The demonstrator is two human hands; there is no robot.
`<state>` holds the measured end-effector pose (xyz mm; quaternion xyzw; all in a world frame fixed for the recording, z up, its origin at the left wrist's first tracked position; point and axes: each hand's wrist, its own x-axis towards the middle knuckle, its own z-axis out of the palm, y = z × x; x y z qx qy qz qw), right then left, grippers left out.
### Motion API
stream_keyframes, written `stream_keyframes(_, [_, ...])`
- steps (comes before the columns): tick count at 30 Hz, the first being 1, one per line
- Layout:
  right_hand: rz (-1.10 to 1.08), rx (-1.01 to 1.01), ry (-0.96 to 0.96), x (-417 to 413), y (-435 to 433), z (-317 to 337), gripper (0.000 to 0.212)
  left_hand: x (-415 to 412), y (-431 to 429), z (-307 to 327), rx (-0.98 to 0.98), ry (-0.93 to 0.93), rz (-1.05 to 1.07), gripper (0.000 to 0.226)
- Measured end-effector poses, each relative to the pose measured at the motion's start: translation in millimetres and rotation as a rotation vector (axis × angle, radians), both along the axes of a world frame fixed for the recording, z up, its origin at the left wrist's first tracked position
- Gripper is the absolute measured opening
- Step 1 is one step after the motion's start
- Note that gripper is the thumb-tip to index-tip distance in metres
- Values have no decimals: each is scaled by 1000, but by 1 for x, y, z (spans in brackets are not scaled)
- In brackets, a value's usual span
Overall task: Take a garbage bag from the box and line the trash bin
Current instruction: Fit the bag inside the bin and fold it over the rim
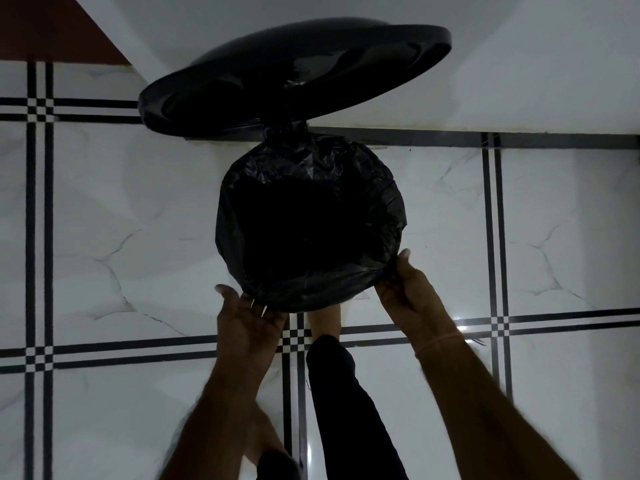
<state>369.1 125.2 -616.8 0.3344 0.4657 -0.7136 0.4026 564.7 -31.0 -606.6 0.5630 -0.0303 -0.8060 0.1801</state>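
1. While you are looking straight down, the trash bin (394, 216) is standing on the tiled floor (138, 237), just beside the wall (519, 81).
2. Its lid (242, 74) is standing raised at the far side, tilted against the wall.
3. The garbage bag (311, 157), black and crinkled, is sitting inside the bin, its edge folded over the rim all round; the interior is reading as solid dark.
4. Your left hand (247, 322) is pressing against the near-left edge of the bag, fingers tucked under the plastic, thumb out to the side.
5. Your right hand (407, 289) is pinching the near-right edge of the bag, thumb lying along the rim.
6. Your foot (325, 322) is showing just under the bin's near side, with a dark trouser leg (346, 403) behind it.
7. Black double lines are crossing the pale marbled floor tiles.
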Motion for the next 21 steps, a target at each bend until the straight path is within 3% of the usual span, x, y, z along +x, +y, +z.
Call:
stream_keyframes(4, [70, -16, 21, -4, 8, 6, 30, 3, -9, 5, -3, -51, -72, 28])
stream_keyframes(9, [106, 175, -103, -7, -8, 9, 22, -5, -14, 9, -22, -97, -58, 24])
stream_keyframes(13, [81, 161, -19, -7, -11, 9, 32, -6, -16, 6, -104, -125, -103, 23])
stream_keyframes(18, [192, 214, 40, -6, -12, 15, 38, -11, -27, 11, -104, -143, -100, 54])
stream_keyframes(21, [140, 173, 21, -3, -16, 17, 36, -14, -36, 10, -80, -128, -146, 52])
